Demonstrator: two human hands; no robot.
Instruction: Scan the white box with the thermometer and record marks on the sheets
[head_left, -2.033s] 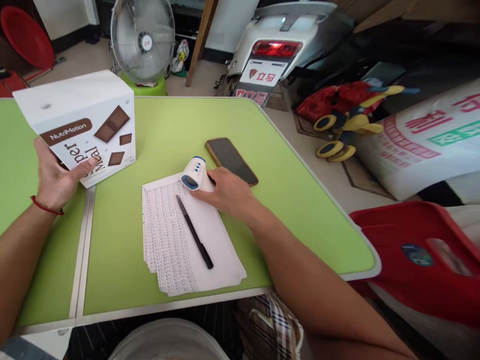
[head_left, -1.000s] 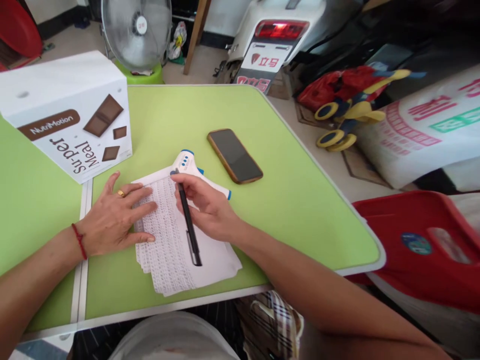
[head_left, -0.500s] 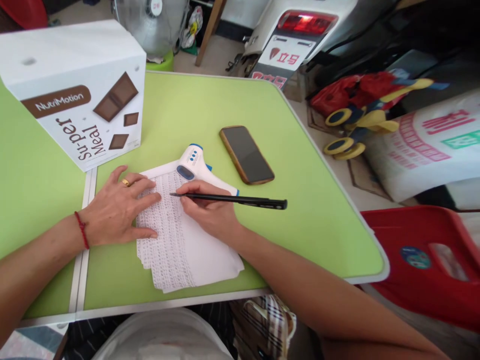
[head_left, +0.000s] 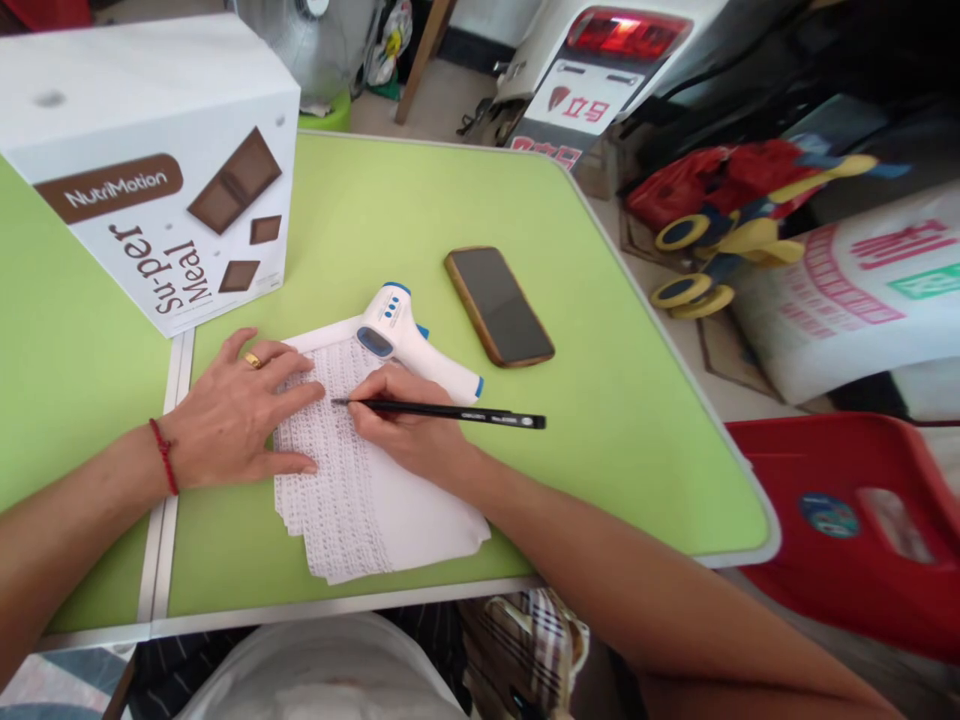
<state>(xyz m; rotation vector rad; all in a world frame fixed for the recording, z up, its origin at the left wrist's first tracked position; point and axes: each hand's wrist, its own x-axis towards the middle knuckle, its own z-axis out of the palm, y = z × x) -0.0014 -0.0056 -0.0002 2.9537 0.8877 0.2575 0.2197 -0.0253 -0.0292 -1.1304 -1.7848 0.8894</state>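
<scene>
A stack of white printed sheets [head_left: 360, 500] lies on the green table [head_left: 615, 420]. My left hand [head_left: 240, 415], with a gold ring and a red wrist cord, lies flat on the sheets' left edge, fingers spread. My right hand [head_left: 409, 425] is closed on a black pen [head_left: 457, 412], its tip touching the paper and its barrel pointing right. A white and blue thermometer gun [head_left: 409, 345] rests at the top of the sheets, just beyond my right hand.
A dark phone [head_left: 499, 305] lies face up right of the thermometer. A white NutriMotion box [head_left: 150, 160] stands at the table's back left. Beyond the table are a fan [head_left: 315, 40], a scooter's rear [head_left: 592, 70], toys and a red crate [head_left: 847, 510].
My right hand let go of the thermometer, picked up the pen and swung it round to bring its tip onto the paper. My left hand left the box and came down flat on the sheets.
</scene>
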